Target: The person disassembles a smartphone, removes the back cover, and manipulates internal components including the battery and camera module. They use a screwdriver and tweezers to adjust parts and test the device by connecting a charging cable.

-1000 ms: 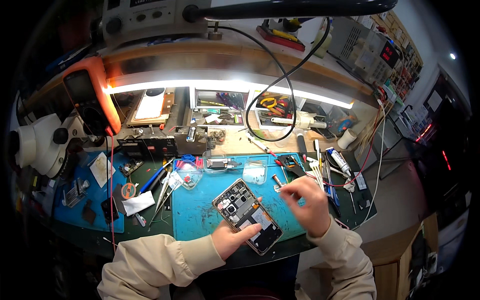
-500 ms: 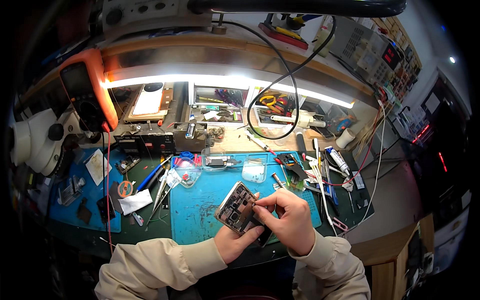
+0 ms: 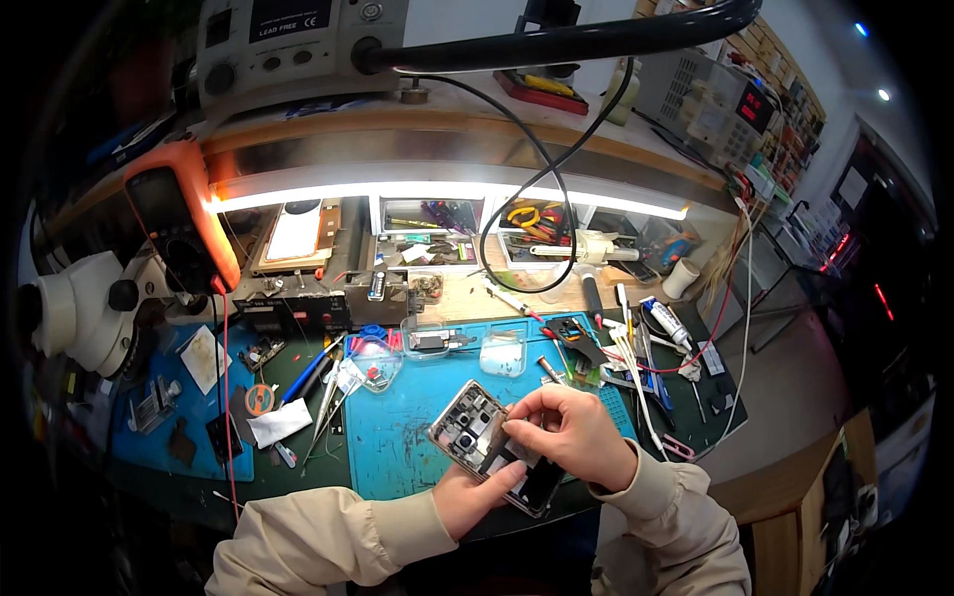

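An opened smartphone [image 3: 467,422] with its back off is tilted above the blue work mat [image 3: 393,452]. Camera modules and boards show in its upper half, and a dark area, perhaps the battery, in its lower half. My left hand [image 3: 475,499] grips it from below, thumb laid across its near edge. Over the phone's right side my right hand [image 3: 576,435] is closed in a pinch, thumb against forefinger. Whatever sits between those fingertips is too small or hidden to make out.
Small clear plastic boxes [image 3: 504,353] stand beyond the phone. Tweezers and a white cloth [image 3: 279,424] lie to the left, beside a microscope [image 3: 75,308]. Pliers, brushes and a white tube [image 3: 668,323] crowd the right. An orange multimeter [image 3: 182,223] leans under the shelf.
The phone has turned a little, and more of its dark lower half now shows. My right hand stays pinched, its fingertips slightly farther from the phone's upper part. The whole view has shifted slightly.
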`<state>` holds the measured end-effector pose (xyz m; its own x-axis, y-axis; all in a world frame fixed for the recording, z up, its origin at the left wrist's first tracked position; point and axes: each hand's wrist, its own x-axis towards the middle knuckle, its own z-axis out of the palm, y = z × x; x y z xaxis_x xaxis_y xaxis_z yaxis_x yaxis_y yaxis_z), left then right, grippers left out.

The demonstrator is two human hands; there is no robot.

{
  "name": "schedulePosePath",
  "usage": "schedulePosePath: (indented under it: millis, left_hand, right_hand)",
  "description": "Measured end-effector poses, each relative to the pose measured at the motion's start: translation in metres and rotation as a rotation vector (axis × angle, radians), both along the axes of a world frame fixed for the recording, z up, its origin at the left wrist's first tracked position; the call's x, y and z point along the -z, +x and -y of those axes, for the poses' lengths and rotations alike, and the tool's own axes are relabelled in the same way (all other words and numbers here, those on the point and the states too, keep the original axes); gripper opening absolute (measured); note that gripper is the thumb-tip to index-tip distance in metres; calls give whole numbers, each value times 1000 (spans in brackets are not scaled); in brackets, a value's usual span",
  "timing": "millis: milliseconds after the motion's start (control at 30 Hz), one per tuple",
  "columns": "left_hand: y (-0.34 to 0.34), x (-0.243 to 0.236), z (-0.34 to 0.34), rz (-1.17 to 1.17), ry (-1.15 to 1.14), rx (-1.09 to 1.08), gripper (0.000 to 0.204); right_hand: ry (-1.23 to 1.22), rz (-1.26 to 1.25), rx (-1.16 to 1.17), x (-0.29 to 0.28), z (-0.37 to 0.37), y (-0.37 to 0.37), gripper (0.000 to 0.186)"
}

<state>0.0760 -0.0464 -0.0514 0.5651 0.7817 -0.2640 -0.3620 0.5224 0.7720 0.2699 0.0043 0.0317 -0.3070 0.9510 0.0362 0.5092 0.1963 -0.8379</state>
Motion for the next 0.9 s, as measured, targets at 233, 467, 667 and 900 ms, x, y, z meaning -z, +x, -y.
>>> schedulePosePath:
  millis: [233,467,667,900]
  left_hand:
    - [3,-9,-1,306,-190,-147,48]
    - [6,-23,21,210,-308,-100,53]
    - [-41,-30,72,73,-260,413,65]
    - [-104,-62,34,-917,870,-120,22]
  right_hand:
    - [310,151,-341,7,2,33,69]
    - [227,190,-449,19,-2,33,90]
    - [366,263,-550,36,-8,38,99]
    - [456,335,-445,27,-9,31,56]
